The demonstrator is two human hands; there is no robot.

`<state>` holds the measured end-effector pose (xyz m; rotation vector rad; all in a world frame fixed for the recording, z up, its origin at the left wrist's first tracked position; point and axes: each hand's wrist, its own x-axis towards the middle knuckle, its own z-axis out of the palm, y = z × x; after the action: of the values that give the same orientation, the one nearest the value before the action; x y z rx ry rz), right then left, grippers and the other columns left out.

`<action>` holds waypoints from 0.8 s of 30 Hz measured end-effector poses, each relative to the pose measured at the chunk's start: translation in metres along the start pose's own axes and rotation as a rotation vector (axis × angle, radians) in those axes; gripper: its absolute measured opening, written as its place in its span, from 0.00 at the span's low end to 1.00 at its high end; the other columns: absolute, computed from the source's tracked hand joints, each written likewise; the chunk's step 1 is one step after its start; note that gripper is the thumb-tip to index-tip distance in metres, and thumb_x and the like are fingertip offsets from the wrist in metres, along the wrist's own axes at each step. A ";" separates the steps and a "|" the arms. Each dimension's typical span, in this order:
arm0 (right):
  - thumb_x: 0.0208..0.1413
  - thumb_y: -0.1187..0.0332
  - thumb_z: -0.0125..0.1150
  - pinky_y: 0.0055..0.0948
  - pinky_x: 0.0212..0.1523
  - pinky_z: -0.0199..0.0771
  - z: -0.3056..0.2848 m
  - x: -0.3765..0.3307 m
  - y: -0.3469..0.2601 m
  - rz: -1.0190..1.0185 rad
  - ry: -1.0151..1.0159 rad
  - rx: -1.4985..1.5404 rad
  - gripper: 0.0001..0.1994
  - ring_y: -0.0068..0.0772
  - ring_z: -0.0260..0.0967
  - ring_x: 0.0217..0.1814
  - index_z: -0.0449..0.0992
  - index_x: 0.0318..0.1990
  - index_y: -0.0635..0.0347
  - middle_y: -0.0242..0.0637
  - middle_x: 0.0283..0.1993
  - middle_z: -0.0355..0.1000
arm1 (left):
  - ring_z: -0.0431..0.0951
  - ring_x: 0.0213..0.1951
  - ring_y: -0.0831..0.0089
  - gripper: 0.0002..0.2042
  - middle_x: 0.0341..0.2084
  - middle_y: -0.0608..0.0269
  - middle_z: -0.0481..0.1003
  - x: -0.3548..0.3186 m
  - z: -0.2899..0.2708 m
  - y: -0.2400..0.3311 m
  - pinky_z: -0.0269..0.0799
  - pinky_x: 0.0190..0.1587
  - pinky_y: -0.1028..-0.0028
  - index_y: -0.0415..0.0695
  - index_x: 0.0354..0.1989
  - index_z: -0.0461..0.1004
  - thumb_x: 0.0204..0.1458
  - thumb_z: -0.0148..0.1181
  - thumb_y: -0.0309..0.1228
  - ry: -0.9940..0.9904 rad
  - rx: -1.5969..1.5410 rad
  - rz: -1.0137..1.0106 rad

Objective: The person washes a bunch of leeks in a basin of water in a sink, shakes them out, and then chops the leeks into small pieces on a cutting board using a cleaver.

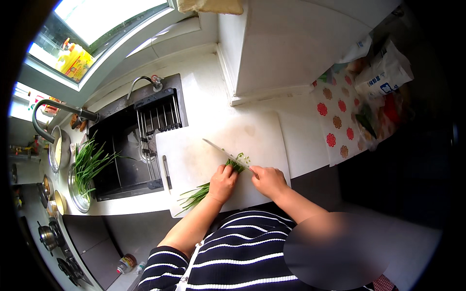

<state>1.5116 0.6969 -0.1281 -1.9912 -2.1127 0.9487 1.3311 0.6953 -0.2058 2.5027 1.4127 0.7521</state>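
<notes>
The work in hand looks like slicing: green stalks (196, 195) are lying across the near part of the white cutting board (262, 138), and cut bits (244, 158) are collecting beside the blade, near the board's middle. The left hand (224, 184) is curling over the bunch and pinning it to the board; the right hand (268, 181) is closing around the handle of the knife (221, 149), whose blade is slanting across the stalks' cut end. The next stroke seems to be calling for curled left fingertips well back from the edge, the bunch feeding in evenly.

The board is resting on a pale bench (302, 145), partly overlapping a dark sink (124, 172) at its left. Left of the board, beyond the sink, more long greens (92, 160) are spilling from a metal bowl (80, 202). Right of the board, a flower-patterned cloth (335, 123) is covering the bench. Beyond the board, to the upper left, a window (104, 19) is letting in bright light.
</notes>
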 end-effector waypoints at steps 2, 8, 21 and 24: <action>0.52 0.66 0.53 0.47 0.38 0.75 -0.005 -0.011 0.000 -0.052 0.018 -0.005 0.09 0.51 0.75 0.33 0.76 0.40 0.53 0.45 0.30 0.76 | 0.73 0.40 0.61 0.08 0.34 0.63 0.73 -0.003 0.004 -0.002 0.75 0.35 0.69 0.46 0.30 0.78 0.39 0.60 0.26 0.004 -0.031 -0.020; 0.51 0.68 0.55 0.47 0.32 0.76 -0.008 -0.023 0.007 -0.127 -0.028 -0.126 0.09 0.52 0.75 0.29 0.73 0.41 0.53 0.46 0.27 0.75 | 0.76 0.39 0.57 0.11 0.34 0.60 0.75 -0.001 0.009 -0.002 0.77 0.31 0.67 0.45 0.32 0.80 0.37 0.59 0.26 0.016 -0.028 -0.054; 0.51 0.67 0.54 0.47 0.34 0.76 -0.015 -0.018 0.015 -0.100 -0.118 -0.124 0.09 0.50 0.75 0.30 0.73 0.40 0.54 0.45 0.26 0.75 | 0.75 0.40 0.59 0.10 0.34 0.61 0.75 0.008 0.006 -0.001 0.76 0.31 0.67 0.45 0.31 0.79 0.37 0.58 0.25 -0.064 -0.048 -0.098; 0.52 0.67 0.53 0.48 0.36 0.75 -0.019 -0.016 0.015 -0.073 -0.169 -0.139 0.09 0.51 0.75 0.32 0.74 0.39 0.55 0.46 0.27 0.76 | 0.75 0.39 0.60 0.08 0.34 0.61 0.75 0.009 0.007 -0.002 0.76 0.31 0.67 0.45 0.28 0.78 0.37 0.58 0.25 -0.071 -0.048 -0.086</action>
<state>1.5356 0.6889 -0.1144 -1.9417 -2.3849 1.0164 1.3367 0.7044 -0.2096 2.3910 1.4499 0.6664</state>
